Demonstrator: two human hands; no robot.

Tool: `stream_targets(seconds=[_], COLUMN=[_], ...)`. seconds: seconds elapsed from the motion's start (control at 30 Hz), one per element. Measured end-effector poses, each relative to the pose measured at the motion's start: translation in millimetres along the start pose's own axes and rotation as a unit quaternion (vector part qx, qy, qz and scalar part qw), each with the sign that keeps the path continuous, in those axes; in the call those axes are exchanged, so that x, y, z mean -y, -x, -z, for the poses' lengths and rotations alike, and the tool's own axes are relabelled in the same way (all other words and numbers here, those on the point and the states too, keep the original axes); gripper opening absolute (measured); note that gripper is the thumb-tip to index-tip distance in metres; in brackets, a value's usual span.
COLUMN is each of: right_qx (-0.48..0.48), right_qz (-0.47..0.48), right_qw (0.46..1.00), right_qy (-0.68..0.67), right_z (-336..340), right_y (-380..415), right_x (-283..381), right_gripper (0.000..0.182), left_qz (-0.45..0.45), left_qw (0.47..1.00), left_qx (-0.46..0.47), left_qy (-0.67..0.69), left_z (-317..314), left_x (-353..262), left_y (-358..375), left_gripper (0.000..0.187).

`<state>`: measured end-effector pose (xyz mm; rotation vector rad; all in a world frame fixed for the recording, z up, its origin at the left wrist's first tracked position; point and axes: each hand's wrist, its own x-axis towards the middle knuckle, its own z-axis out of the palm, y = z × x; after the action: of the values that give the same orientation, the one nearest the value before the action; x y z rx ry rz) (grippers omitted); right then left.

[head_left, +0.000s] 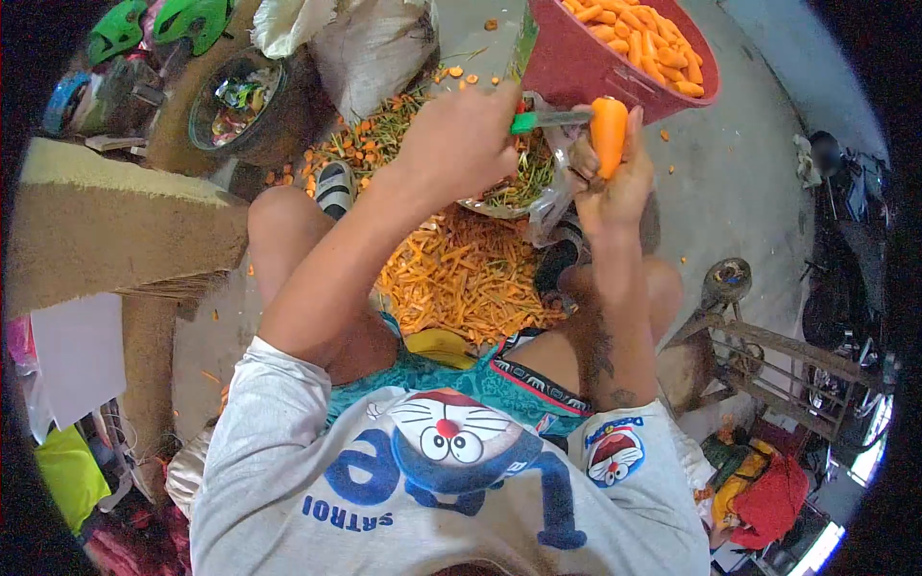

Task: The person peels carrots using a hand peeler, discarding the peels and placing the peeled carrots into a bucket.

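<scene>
"What do you see in the head view?"

"Near the upper middle, the left hand is closed around the green handle of a knife. The right hand pinches one fat carrot. The carrot stands almost straight up, just right of the middle, near the top."

"Which step is it?"

"I think it's the peeling and tidying step. The blade is right by the upper end of the carrot. I can't tell if it touches. The side I can see looks smooth and bright, so I guess most of the skin is off there."

"What does the next move need?"

"A tight hold with the right hand, and a slow, careful blade. It should stay away from the fingers, because they're very close. I'd turn the carrot to check the back, too."

"What else is around?"

"At the upper right there's a red tub with lots of smooth carrots in it. In the middle, a big pile of orange peels lies between the feet. Green stalks and little carrot bits are above the pile."
</scene>
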<state>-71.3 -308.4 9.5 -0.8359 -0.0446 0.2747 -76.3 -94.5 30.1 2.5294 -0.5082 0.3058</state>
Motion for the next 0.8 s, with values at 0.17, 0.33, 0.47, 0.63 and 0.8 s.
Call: stream_targets(seconds=[0.17, 0.33, 0.47, 0.63, 0.8], right_qx=[-0.169, -0.170, -0.123, -0.136, -0.017], right_qz=[0.054, 0.072, 0.145, 0.099, 0.009], right_qw=[0.964, 0.954, 0.941, 0.977, 0.987], right_qy=[0.199, 0.237, 0.281, 0.130, -0.162], right_z=[-14, -16, -7, -5, 59], right_y=[-2, -3, 1, -33, -114], right_x=[-22, -26, -36, -1, 77], right_gripper=[0.040, 0.032, 0.034, 0.034, 0.041], left_qz=[-0.027, -0.021, 0.066, 0.089, 0.129], left_qw=[0.999, 0.999, 0.992, 0.989, 0.991], left_qx=[-0.002, 0.017, 0.108, 0.121, 0.036], left_qy=[0.037, 0.034, 0.026, -0.006, 0.004], left_z=[-8, -5, -31, -7, 26], left_x=[-2, -11, 34, 46, 59], left_y=[-1, -2, -12, -18, -9], left_gripper=[0.032, 0.027, 0.025, 0.032, 0.029])
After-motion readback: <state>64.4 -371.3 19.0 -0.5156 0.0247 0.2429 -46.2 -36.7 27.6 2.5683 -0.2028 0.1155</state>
